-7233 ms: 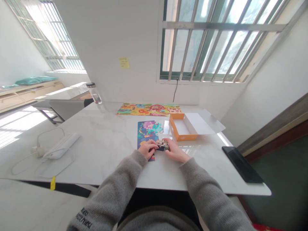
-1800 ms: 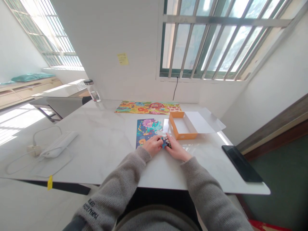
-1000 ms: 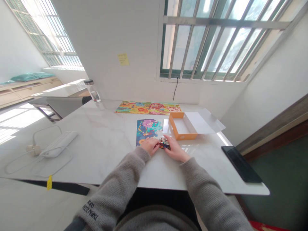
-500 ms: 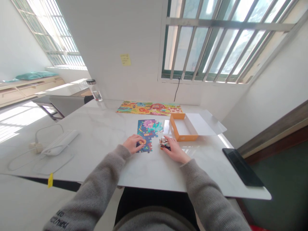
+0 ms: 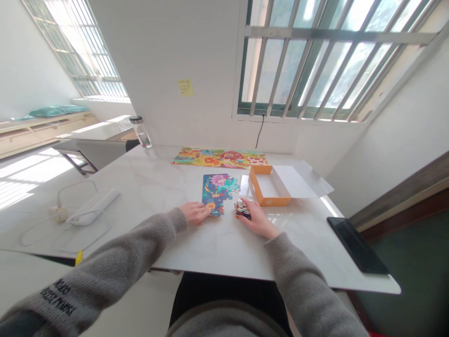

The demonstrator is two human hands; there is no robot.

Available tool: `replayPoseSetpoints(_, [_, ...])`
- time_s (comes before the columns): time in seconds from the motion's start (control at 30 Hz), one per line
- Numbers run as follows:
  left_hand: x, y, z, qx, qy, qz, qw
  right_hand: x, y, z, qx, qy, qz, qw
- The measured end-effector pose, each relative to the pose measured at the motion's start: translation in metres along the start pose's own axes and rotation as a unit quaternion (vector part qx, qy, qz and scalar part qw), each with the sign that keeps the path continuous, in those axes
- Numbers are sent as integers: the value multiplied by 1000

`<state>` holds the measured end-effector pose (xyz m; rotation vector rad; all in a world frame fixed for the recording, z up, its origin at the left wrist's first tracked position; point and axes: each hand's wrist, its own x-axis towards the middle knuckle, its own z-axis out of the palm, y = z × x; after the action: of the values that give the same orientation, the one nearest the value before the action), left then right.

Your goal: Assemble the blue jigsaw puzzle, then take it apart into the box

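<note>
Light, thin card by the look of it, so go easy on your part-joined blue puzzle

It's lying flat just below mid-frame on the white table. Your left hand is on its lower-left edge, fingers stretched out; can't tell if they're pinching anything. Your right hand, a bit further right, is curled round the stack of loose pieces, thumb low, fingers up top. I'd guess the pieces are stiffish but easy to crease at the knobs, and the stack might slither on that shiny top. Hold it by opposite sides. Steady the joined bit with flat fingers; lifting one edge would probably pop it apart.
</note>
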<state>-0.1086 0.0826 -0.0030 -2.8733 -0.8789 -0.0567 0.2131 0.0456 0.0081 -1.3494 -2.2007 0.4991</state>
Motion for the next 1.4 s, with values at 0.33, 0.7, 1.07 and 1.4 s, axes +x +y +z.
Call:
replayPoseSetpoints(0.33, [8,2,-8,20,15,14,1000,-1,-1,0,2,3,4,1000])
replayPoseSetpoints(0.7, [12,29,-15,16,174,-78,981,0,-2,2,2,3,3,1000])
replayPoseSetpoints(1.07, [85,88,-21,-36,206,-94,973,1,2,7,1,16,-13,1000])
replayPoseSetpoints(1.4, [75,84,-2,-143,212,-66,965,1,8,4,15,-4,-20,1000])
